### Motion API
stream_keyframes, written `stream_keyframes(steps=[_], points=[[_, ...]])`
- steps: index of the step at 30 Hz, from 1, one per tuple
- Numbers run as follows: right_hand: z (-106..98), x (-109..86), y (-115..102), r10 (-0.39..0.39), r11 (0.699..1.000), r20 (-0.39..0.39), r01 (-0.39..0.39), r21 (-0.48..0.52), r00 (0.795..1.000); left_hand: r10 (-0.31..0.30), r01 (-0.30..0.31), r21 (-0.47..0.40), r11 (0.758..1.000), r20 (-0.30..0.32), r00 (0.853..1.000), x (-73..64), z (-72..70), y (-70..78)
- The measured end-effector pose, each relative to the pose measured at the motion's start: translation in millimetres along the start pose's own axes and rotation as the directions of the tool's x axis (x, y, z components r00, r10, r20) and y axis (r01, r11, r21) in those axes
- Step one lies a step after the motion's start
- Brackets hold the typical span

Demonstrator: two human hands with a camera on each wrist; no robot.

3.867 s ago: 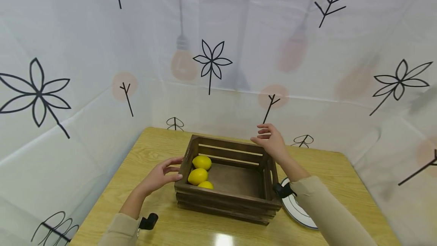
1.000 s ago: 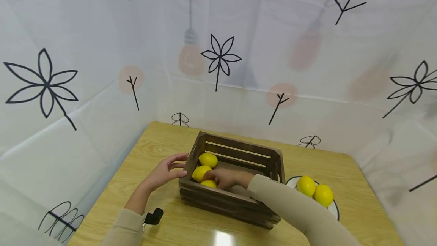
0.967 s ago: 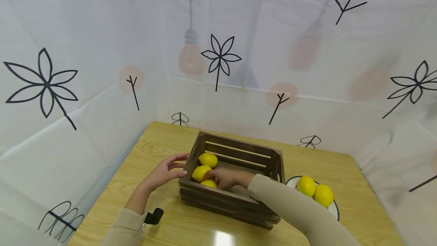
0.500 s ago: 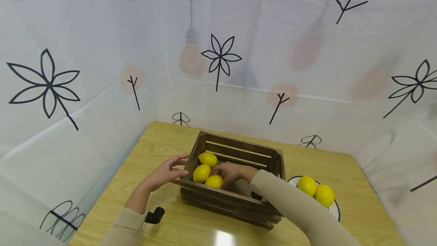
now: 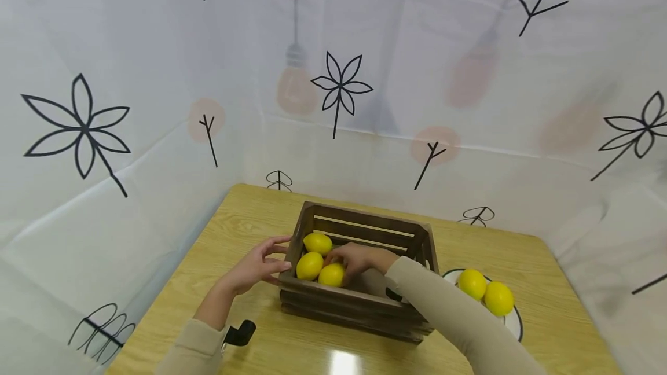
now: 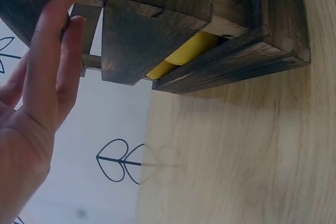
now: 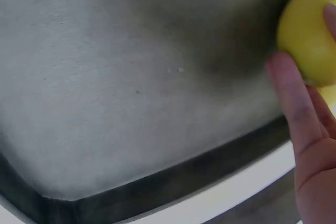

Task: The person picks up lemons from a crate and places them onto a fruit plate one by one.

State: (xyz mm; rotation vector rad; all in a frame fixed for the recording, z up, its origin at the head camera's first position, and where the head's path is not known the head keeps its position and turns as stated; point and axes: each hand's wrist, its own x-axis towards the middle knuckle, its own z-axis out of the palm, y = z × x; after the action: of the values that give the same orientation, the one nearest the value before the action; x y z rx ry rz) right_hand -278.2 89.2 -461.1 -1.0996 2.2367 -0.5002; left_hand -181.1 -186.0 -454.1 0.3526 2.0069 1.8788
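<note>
While the right hand (image 5: pixel 359 259) pinches one lemon (image 5: pixel 332 275) in its fingers inside the slatted wooden crate (image 5: pixel 339 305), lower centre of my head view, I see two more lemons (image 5: pixel 310 266) left of it. The left hand (image 5: pixel 252 268), fingers spread, touches the crate's left end; lower right, a plate (image 5: pixel 513 324) holds a lemon pair (image 5: pixel 498 298).

Yellow lemons (image 5: pixel 310 266), dark brown crate (image 5: pixel 346 305)

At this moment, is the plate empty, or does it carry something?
Not empty: in the head view, two lemons rest on the plate beside the crate.
</note>
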Motion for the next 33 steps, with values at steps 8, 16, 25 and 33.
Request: stream_keyframes(steps=[8,16,25,33], points=[[-17.3,-13.5,4.9,-0.02,0.997,-0.076,0.026,0.077,0.997,-0.007,0.007,-0.011,1.0,-0.011,1.0,0.6,3.1,0.4],[-25.3,-26.5,0.7,-0.039,0.987,-0.201,0.069,0.145,0.979,-0.023,0.023,-0.004,1.0,-0.018,1.0,-0.2,1.9,-0.8],[-34.6,-43.2,-12.1,-0.008,0.964,-0.357,0.102,0.244,0.934,-0.031,0.031,0.009,0.999,-0.022,0.999,-0.3,2.0,-2.7],[-39.8,-60.8,-19.2,0.063,0.931,-0.47,0.117,0.345,0.881,-0.024,0.024,0.004,1.0,-0.003,1.0,0.6,3.1,-2.3]])
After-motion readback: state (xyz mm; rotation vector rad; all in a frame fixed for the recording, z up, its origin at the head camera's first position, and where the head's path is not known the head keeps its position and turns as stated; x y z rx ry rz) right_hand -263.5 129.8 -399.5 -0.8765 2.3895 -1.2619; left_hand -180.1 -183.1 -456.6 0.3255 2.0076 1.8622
